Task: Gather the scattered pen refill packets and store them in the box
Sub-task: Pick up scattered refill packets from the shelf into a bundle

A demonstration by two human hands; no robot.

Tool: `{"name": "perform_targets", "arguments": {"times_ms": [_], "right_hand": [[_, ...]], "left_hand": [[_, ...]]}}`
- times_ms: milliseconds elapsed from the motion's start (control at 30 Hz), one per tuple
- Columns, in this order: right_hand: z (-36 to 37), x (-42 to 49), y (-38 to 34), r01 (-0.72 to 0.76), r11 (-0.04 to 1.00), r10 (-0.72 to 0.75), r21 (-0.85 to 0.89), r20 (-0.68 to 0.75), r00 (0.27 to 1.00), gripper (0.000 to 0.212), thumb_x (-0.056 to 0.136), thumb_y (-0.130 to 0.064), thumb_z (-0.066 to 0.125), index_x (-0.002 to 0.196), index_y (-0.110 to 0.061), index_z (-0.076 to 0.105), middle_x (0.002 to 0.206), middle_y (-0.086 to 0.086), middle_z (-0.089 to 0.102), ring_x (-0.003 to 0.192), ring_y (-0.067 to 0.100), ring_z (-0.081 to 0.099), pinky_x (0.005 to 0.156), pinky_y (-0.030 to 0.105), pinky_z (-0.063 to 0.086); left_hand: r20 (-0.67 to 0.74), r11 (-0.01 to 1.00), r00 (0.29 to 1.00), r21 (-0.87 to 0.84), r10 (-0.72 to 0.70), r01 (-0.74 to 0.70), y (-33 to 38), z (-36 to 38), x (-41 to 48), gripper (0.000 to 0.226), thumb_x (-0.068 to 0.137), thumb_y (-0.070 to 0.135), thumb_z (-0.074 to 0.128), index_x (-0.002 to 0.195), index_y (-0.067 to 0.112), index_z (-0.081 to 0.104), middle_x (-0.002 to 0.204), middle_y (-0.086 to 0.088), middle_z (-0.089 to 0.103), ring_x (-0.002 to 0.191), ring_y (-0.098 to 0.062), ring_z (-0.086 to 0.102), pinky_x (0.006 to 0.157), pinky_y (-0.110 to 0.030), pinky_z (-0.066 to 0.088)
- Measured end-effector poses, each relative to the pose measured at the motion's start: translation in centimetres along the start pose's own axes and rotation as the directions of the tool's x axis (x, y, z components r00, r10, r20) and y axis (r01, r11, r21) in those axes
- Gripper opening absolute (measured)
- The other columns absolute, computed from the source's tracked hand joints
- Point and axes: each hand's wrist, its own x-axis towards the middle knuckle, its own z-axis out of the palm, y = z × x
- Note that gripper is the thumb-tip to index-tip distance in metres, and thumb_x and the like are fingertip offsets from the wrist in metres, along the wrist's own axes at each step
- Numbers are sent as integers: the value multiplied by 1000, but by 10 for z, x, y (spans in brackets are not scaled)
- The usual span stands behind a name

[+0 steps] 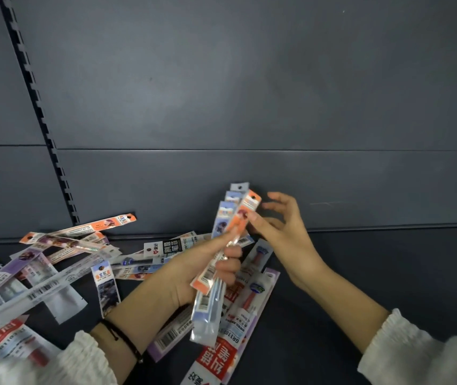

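Head view: left grip [210,269] curled round a bundle of approx. 4 long plastic pen refill packets [207,307], 3 blue + 1 orange, above the dark grey shelf [360,273]. Right grip [282,226] loose, fingers spread, holding nothing, just beside bundle top. Many scattered packets [166,247] on shelf, mostly left; exact no. unclear.

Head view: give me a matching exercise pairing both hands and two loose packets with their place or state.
Things:
1 left hand
2 right hand
3 black-labelled packet
4 red-labelled packet

Places or states:
a lies beneath the lower end of the bundle
b open, fingers at the bundle's top
c grips the bundle
d lies flat beyond the left hand

Pairs: 1-c, 2-b, 3-d, 4-a
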Motion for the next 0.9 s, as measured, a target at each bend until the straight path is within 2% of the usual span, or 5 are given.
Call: {"name": "perform_targets", "arguments": {"times_ms": [200,367,667,800,900], "right_hand": [[-29,0,5,211,790,143,-575,508,849,33,82,-32,71,114,-24,66,120,-10,56,105,-5,53,87,14,47],[-29,-1,15,345,601,268,-721,588,763,57,83,-48,66,135,-32,51,138,-17,41,129,0,24,108,19,22],[-44,12,15,272,545,68,-793,365,929,13,90,-18,62,94,-24,72,97,-11,57,99,7,49,93,31,45],[-48,18,11,138,681,-152,-719,45,987,11,90,-10,62,94,-14,71,94,-4,62,82,4,57,73,9,45],[-42,13,1,29,895,-115,-446,-168,979,12,92,-11,60,94,-17,70,91,-4,71,81,11,67,68,18,52]], "left_hand": [[-163,975,962,38,221,-218,13,-19,-10,38,84,34,59,117,14,59,69,1,56,50,-9,50,51,-23,49],[-197,974,954,28,227,-227,11,-16,-10,40,88,35,56,122,15,59,77,-2,63,55,-11,52,55,-27,53],[-205,960,955,-136,214,-244,14,-19,-8,39,80,49,59,105,19,57,56,7,39,38,-2,35,36,-13,33],[-275,948,922,-92,271,-306,13,-18,-6,41,84,50,55,109,18,54,59,6,39,39,-3,34,37,-14,34],[-309,942,897,-4,317,-335,12,-13,-4,56,77,56,56,116,17,52,59,6,40,40,-3,33,38,-16,36]]}}
